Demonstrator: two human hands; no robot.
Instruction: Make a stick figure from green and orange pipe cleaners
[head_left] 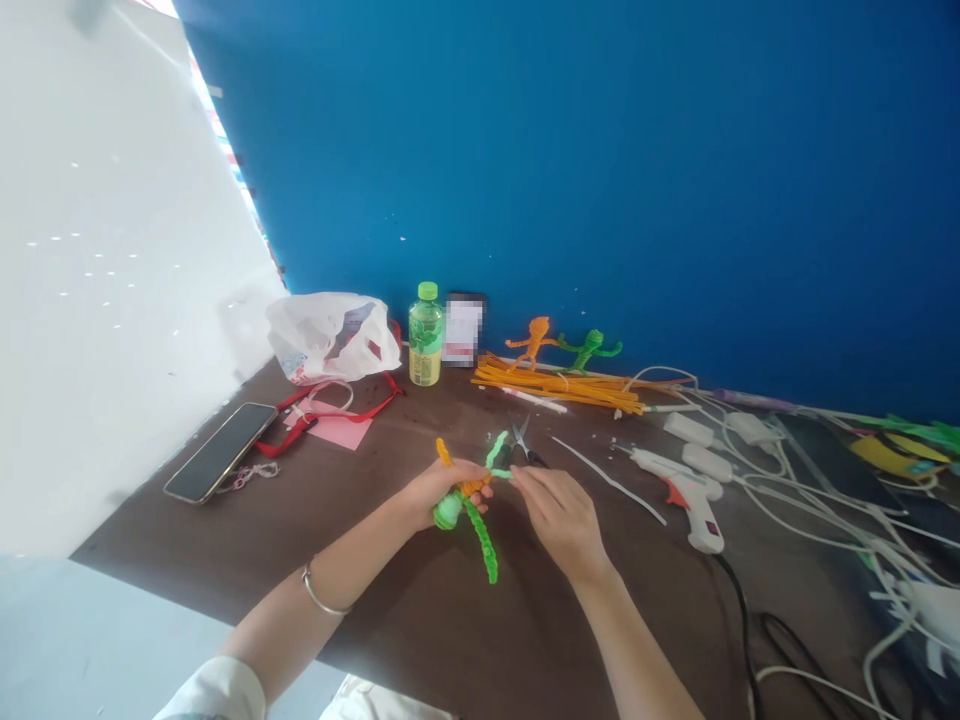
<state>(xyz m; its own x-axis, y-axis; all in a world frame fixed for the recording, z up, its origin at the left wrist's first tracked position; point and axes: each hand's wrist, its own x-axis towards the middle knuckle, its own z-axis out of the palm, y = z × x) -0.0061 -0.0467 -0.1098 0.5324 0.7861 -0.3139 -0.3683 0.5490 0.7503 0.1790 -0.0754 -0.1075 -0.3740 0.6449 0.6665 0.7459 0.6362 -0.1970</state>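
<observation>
A small figure of twisted green and orange pipe cleaners (448, 511) is held above the table. My left hand (435, 492) is closed around its orange middle, with the light green round end below the fingers. One green limb (483, 545) hangs toward the table's front edge. My right hand (559, 515) pinches a light green strand (501, 474) at the figure's far side. Scissors (521, 438) lie just beyond my right fingers. A white pipe cleaner (611, 482) rests to the right.
A phone (221, 453), plastic bag (330, 335) and red strap lie left. At the back stand a bottle (425, 345), orange figure (537, 343) and green figure (590, 350), near orange pipe cleaners (555, 382). A glue gun (694, 495) and tangled cables are right.
</observation>
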